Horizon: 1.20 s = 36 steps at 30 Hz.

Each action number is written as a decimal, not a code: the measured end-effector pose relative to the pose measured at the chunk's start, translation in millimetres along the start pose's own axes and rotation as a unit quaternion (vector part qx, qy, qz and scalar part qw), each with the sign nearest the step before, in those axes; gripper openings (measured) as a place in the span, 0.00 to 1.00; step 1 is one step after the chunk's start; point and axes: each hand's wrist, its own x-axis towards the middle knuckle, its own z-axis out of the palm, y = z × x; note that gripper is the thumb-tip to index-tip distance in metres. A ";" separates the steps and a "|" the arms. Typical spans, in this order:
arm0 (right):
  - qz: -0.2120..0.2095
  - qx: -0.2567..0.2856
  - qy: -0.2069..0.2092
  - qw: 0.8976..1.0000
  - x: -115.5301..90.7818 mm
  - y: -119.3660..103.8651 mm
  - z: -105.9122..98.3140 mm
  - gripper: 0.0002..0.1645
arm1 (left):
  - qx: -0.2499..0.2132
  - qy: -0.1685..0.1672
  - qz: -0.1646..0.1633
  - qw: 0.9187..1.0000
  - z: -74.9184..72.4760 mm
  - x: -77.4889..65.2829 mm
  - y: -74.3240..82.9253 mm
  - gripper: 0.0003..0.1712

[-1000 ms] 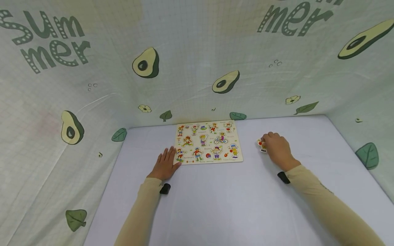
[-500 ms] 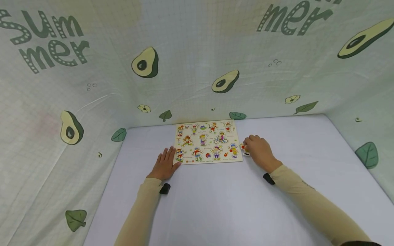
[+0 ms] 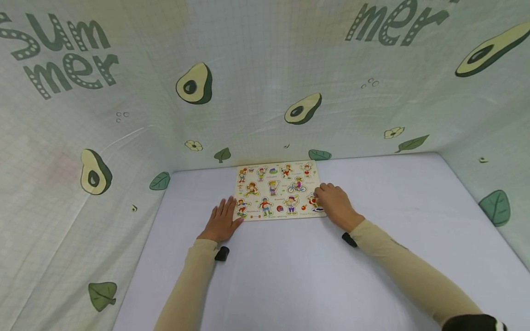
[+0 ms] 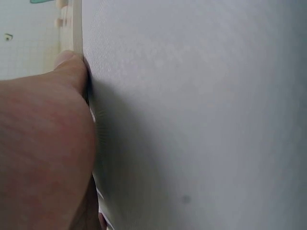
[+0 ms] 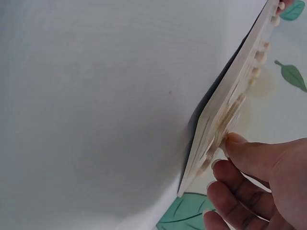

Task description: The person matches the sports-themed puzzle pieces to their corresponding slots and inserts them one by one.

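Observation:
A cream wooden puzzle board [image 3: 262,186] with several cartoon sports figures lies flat at the back of the table. My right hand [image 3: 336,205] is at its lower right corner, pinching a puzzle piece [image 3: 313,201] over the figure there; the hand partly covers the piece. In the right wrist view, thumb and index finger hold the piece's knob, and the piece [image 5: 221,127] sits tilted against the board's face. My left hand [image 3: 221,221] lies with fingers extended at the board's left edge, its thumb touching the lower left corner; the left wrist view shows that thumb [image 4: 71,67] against the edge.
White cloth covers the table [image 3: 273,266]. Behind and at the sides hangs a pale curtain [image 3: 248,59] printed with avocados, leaves and lettering. Small wooden knobs [image 5: 260,56] stand up from the board's face. A dark strap [image 3: 472,322] shows on the right forearm.
My right hand has moved left across the table with the puzzle piece, from the bare cloth to over the board's lower right corner. The left hand has stayed put.

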 end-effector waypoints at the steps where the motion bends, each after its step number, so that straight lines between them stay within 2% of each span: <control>1: -0.002 0.003 0.001 1.000 0.6 -0.6 0.6 0.14 | 0.005 -0.002 -0.001 1.000 1.6 1.3 -1.4 0.45; 13: -0.021 -0.014 0.002 1.000 6.8 -6.3 2.8 0.11 | 0.002 -0.016 -0.008 1.000 0.6 3.3 -2.1 0.46; 24: -0.002 -0.016 -0.017 1.000 3.5 -12.1 2.6 0.11 | -0.004 -0.014 -0.007 1.000 2.4 3.5 -3.2 0.46; 31: 0.005 -0.002 -0.008 1.000 -7.4 -14.6 2.3 0.15 | -0.008 -0.012 -0.010 1.000 2.2 3.1 -2.0 0.45; 36: 0.015 0.012 -0.019 1.000 -13.7 -13.7 2.0 0.22 | -0.009 -0.012 -0.011 1.000 0.4 1.7 0.1 0.45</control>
